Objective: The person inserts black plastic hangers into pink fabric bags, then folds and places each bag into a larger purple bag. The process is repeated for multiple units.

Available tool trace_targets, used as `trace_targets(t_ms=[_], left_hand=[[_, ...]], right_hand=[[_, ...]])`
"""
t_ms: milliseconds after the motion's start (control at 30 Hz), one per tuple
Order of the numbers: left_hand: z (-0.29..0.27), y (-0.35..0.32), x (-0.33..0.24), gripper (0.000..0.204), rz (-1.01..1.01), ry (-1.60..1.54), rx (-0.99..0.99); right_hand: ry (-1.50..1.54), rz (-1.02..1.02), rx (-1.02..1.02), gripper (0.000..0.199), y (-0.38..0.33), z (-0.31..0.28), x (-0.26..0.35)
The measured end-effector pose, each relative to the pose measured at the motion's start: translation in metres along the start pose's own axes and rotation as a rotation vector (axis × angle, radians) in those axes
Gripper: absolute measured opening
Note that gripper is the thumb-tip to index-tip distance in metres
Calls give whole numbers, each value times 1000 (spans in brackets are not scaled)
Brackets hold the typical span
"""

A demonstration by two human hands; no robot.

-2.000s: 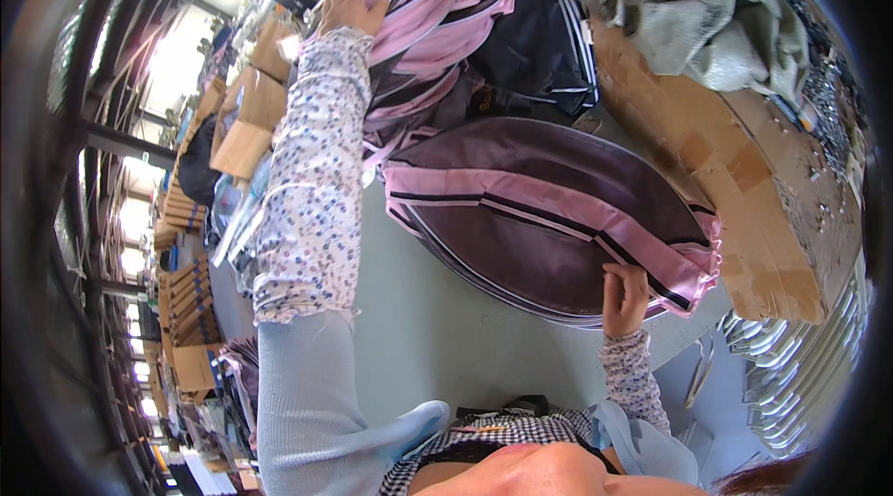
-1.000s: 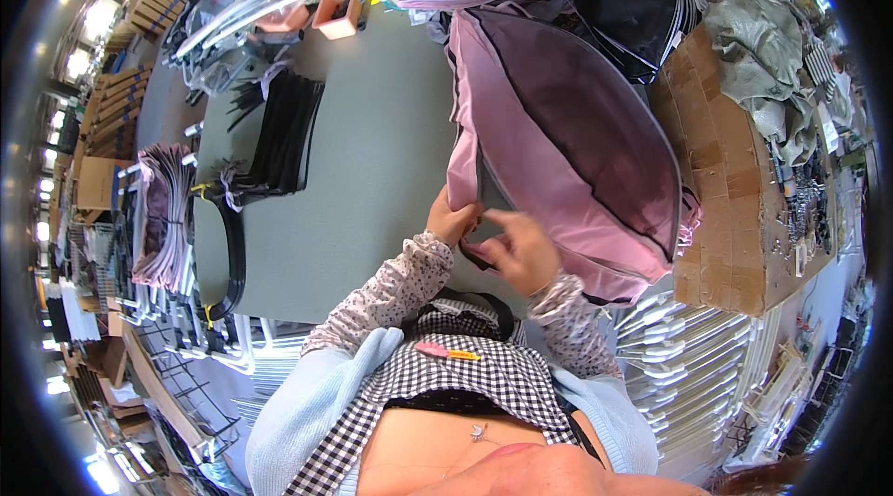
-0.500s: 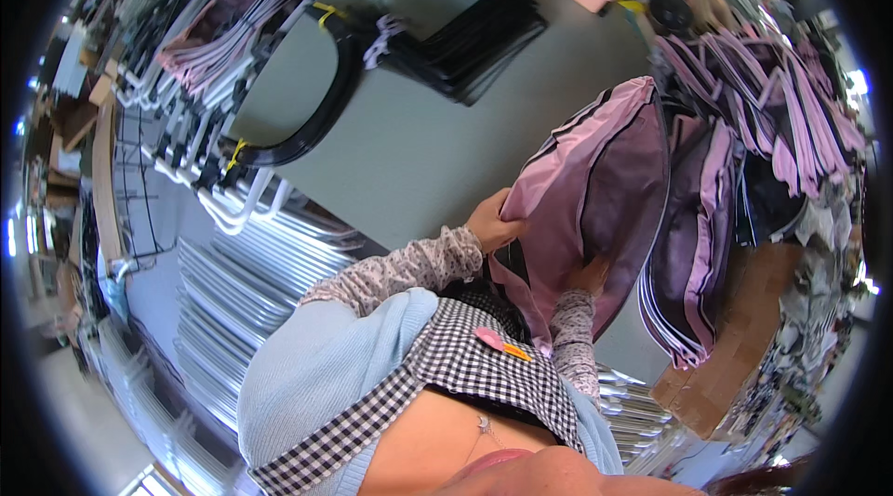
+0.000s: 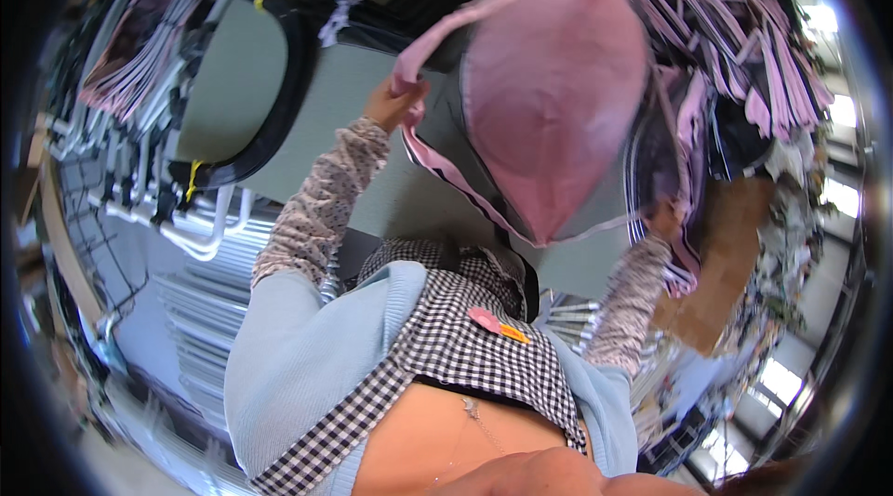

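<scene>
The pink bag [image 4: 553, 87] is motion-blurred and hides the right hand [image 4: 662, 217] partly.

Grey-green worktable [image 4: 363, 96], white wire racks [image 4: 200, 236], bright windows [image 4: 842, 110]

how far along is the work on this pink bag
Done: the pink bag is off the grey-green table and held up in the air. In hand: the left hand grips its pink strap and edge, and the right hand holds the far side. Left: a heap of similar pink-striped bags lies behind it, so plenty looks unhandled.
</scene>
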State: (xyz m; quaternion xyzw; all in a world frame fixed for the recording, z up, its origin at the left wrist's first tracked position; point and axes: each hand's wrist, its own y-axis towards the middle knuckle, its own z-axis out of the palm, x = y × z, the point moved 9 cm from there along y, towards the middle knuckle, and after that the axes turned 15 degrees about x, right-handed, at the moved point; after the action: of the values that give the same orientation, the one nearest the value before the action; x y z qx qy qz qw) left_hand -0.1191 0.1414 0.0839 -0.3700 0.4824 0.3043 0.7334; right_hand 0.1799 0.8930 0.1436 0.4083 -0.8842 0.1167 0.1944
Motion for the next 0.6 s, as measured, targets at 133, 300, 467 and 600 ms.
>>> trace_targets(t_ms=[133, 300, 467, 600], left_hand=[[-85, -28, -23, 46, -37, 329, -345], [-217, -84, -27, 49, -275, 1295, -909], [-264, -108, -4, 39, -312, 1357, -672], [-229, -132, -48, 34, -211, 1140, -704]], right_hand=[[461, 24, 23, 81, -110, 154, 124], [703, 621, 104, 72, -221, 213, 98], [1803, 768, 444, 42, -264, 257, 197], [1830, 725, 440, 34, -251, 303, 165]])
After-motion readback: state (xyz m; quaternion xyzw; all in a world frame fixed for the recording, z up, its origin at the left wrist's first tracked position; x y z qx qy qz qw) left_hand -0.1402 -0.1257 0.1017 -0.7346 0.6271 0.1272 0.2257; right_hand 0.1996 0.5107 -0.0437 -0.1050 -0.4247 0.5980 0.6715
